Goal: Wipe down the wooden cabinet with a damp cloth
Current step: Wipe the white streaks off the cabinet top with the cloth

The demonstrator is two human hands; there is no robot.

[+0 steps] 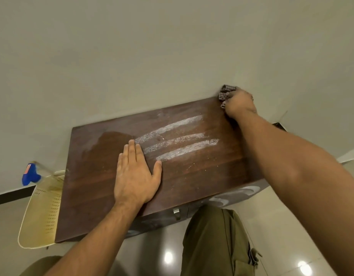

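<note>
The dark wooden cabinet (pixel 192 176) stands against a pale wall, its top filling the middle of the view. Several whitish dusty streaks (pixel 178 144) cross the top. My left hand (pixel 136 176) lies flat on the top near its middle, fingers straight and together. My right hand (pixel 239 103) reaches to the far right corner by the wall and grips a bunched brown patterned cloth (pixel 227 92), which presses on that corner. White smears mark the cabinet's front face at the right.
A cream perforated basket (pixel 40 212) stands on the floor left of the cabinet, with a blue spray bottle (pixel 29 175) beyond it by the wall. A metal handle (pixel 176 211) shows on the cabinet front. My olive-trousered knee (pixel 214 242) is close to the front over glossy floor tiles.
</note>
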